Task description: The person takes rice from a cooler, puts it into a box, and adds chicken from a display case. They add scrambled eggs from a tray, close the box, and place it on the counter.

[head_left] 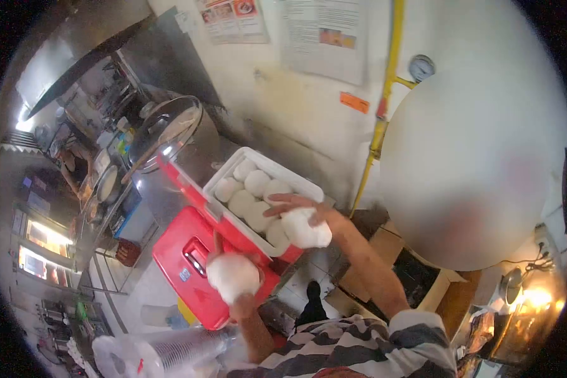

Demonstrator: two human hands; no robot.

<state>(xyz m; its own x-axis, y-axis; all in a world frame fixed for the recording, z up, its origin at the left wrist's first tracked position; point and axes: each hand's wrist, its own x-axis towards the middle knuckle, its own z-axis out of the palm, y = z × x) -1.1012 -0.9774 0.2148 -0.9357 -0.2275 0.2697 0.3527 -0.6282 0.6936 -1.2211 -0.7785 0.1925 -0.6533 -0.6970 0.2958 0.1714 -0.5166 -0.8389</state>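
A red and white cooler box (312, 189) stands open in front of me, with several smooth white dough balls (257, 183) packed in it. My right hand (324, 217) is over the box's near right corner, fingers curled around a white dough ball (303, 230). Lower and to the left, my left hand (242, 305) grips another dough ball (232, 274) above the red cooler lid (176, 268). That ball hides part of the hand, though some fingers show behind it.
A large pot with a glass lid (170, 129) stands behind the box on the left. Stacked clear plastic containers (176, 349) are at the lower left. A yellow pipe (384, 107) runs down the wall, and a cardboard box (378, 252) lies at the right. A person (79, 170) is far left.
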